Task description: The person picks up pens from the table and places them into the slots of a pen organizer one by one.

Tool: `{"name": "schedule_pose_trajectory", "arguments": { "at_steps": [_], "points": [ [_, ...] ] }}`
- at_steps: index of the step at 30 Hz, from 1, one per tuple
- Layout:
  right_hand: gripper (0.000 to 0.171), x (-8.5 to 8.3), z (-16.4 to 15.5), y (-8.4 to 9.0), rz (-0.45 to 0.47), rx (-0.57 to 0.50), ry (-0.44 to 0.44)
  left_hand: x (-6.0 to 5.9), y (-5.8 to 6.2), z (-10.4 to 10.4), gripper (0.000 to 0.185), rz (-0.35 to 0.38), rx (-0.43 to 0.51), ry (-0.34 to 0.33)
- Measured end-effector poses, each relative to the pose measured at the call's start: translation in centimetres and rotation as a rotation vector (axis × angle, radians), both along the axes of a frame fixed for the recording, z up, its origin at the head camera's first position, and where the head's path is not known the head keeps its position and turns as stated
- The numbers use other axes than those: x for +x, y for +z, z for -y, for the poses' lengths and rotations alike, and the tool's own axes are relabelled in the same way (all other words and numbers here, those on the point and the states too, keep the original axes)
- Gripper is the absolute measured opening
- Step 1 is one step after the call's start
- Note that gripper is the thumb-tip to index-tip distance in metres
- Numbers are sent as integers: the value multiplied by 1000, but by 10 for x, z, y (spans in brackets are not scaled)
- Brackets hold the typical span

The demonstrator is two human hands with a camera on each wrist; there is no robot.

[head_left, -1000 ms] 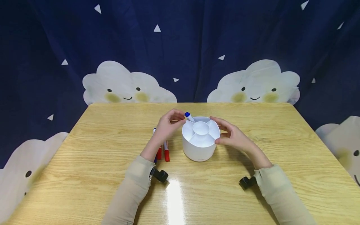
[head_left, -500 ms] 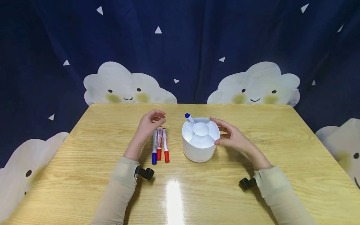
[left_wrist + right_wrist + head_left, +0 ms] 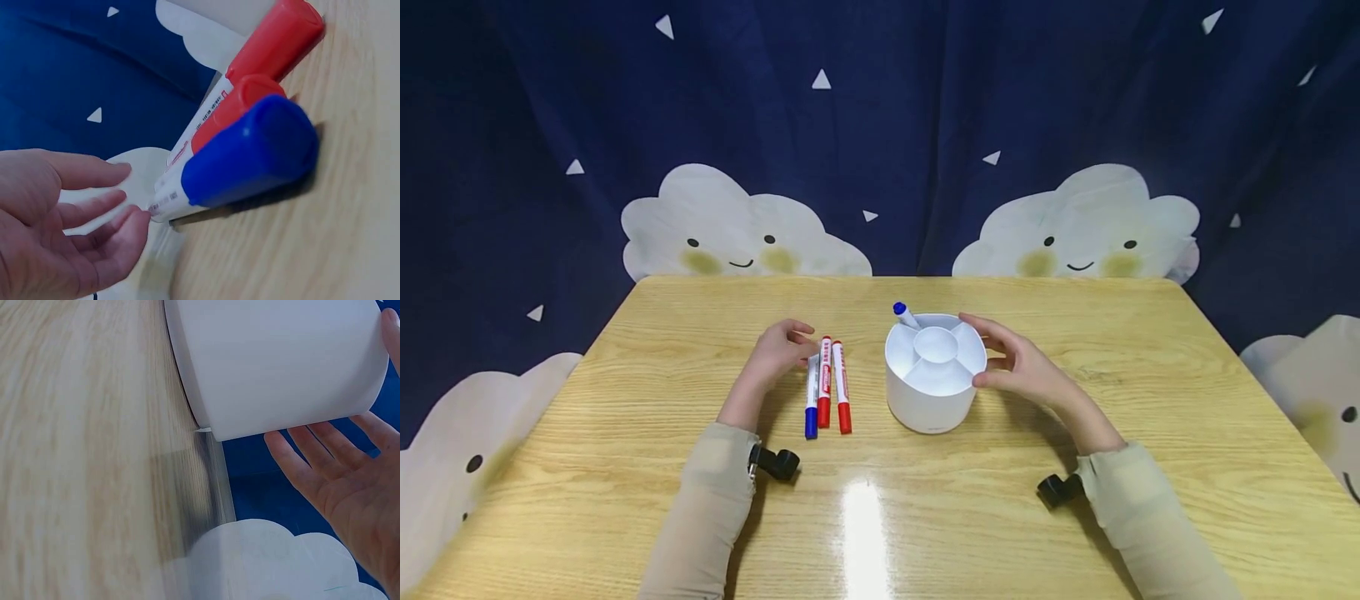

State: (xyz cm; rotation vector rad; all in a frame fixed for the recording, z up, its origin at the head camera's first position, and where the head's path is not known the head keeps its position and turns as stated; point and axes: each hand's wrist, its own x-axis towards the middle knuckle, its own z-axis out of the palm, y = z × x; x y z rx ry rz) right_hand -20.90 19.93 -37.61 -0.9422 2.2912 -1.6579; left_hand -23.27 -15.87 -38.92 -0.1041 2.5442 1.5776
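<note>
A round white pen holder (image 3: 929,408) with divided compartments stands mid-table. My right hand (image 3: 1022,362) spans its right side, thumb at the near rim and fingers round the back; the right wrist view shows fingertips against the smooth wall (image 3: 287,369). In the holder's back left compartment leans a blue-topped marker (image 3: 906,315). To the left lie a blue-capped marker (image 3: 812,400) and two red-capped markers, one in the middle (image 3: 825,379) and one on the right (image 3: 842,387). My left hand (image 3: 781,350) is at the blue marker's far end, thumb and fingers still apart in the left wrist view.
The wooden table (image 3: 662,400) ends at a dark blue curtain (image 3: 895,125) printed with white clouds and triangles. A black wrist camera (image 3: 778,463) sits below the left hand and another (image 3: 1058,490) below the right.
My left hand has let go of the marker standing in the holder, moved left and then come down beside the lying markers. My right hand has stayed at the holder.
</note>
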Motion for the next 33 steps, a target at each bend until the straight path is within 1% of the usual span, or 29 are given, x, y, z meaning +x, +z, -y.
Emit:
{"name": "schedule_pose_trajectory", "arguments": {
  "at_steps": [3, 4, 10, 13, 18, 23, 25, 31, 33],
  "points": [
    [76, 1, 0, -1, 4, -2, -3, 1, -1, -1, 40, 46, -36, 6],
    [76, 1, -1, -1, 7, -3, -4, 1, -2, -1, 40, 50, -57, -1],
    [75, 0, -2, -3, 12, -3, -1, -1, -3, -3, 40, 35, -174, -52],
    [75, 0, -2, -3, 6, -1, -1, -2, -3, -4, 39, 43, -188, -62],
    [75, 0, -1, -2, 15, -9, -1, -2, -3, -7, 37, 72, -172, -49],
    [75, 1, 0, -1, 24, -5, -11, -2, -5, -8, 34, 56, -154, -19],
    [75, 1, 0, -1, 23, -5, -12, -2, -5, -8, 35, 47, -133, -12],
    [75, 1, 0, -2, 20, -12, -6, -3, -5, -3, 37, 52, -43, -1],
    [75, 2, 0, -2, 21, -15, -4, -3, -5, -1, 37, 53, -19, -8]
  ]
}}
